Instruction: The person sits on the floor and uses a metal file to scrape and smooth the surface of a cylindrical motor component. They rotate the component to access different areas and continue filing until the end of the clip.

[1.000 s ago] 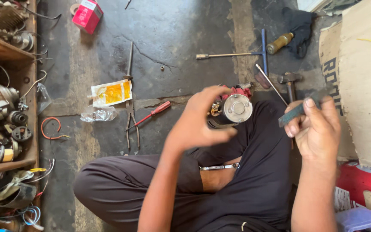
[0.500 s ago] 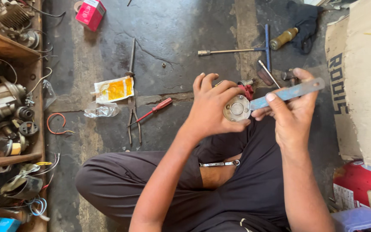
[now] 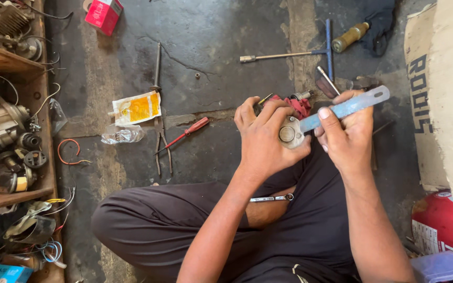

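While hands (image 3: 310,139) work, red box (image 3: 104,14) lies top-left.

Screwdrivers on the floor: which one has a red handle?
The small red-handled screwdriver lying beside the metal pliers, left of the hands. The other, the yellow-handled screwdriver at top right, rests against dark cloth.

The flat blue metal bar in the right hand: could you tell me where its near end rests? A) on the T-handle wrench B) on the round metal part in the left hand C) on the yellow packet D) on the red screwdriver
B: the flat blue metal bar, pinched in the right hand, has its near end against the round metal part gripped by the left hand.
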